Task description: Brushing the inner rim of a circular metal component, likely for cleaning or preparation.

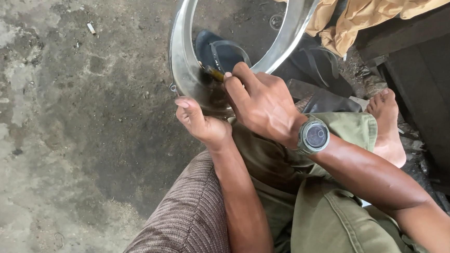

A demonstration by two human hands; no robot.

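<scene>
A shiny metal wheel rim (181,56) stands tilted on its edge against my knee. My left hand (201,122) grips the rim's lower edge from the left, thumb up along the metal. My right hand (260,101), with a grey watch (313,135) on the wrist, presses a small tool with a yellowish shaft (212,72) against the inside of the rim. The tool's tip is hidden by the rim's inner wall.
Stained concrete floor (63,126) spreads to the left. A dark sandal (220,51) shows through the rim. Tan cloth (384,2) lies at top right over a dark bench. My bare foot (389,127) rests at right; a brown cushion (189,222) sits below.
</scene>
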